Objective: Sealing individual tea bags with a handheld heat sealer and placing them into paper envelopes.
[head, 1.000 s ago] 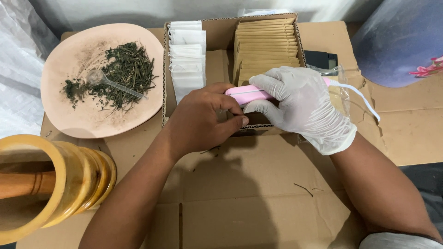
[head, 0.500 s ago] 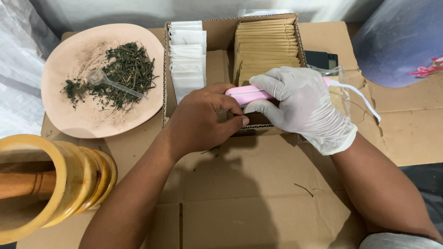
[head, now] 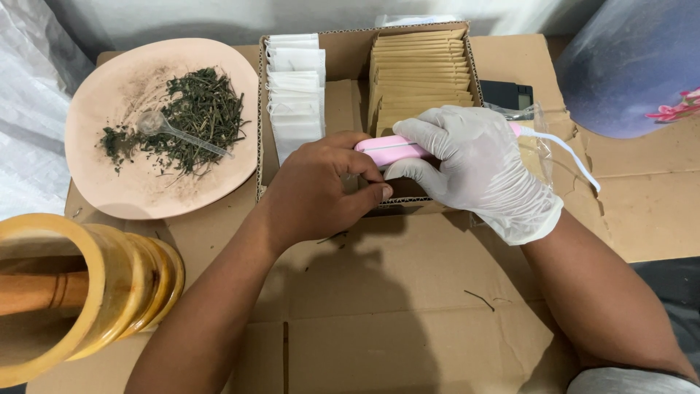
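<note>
Flattened brown cardboard (head: 408, 321) covers work surface, creased, bare in front of me. Clear plastic sheeting (head: 29, 109) at left edge. Shallow cardboard box (head: 343, 87) dead ahead holds white sachets (head: 295, 95) and tan sachets (head: 419, 73). My gloved right hand (head: 474, 164) clamps pink handheld sealer (head: 390, 149) at box front wall; bare left hand (head: 321, 193) pinches its near end. Plate (head: 109, 190) with dried herb left; wooden rings (head: 109, 284) crowd near-left.
</note>
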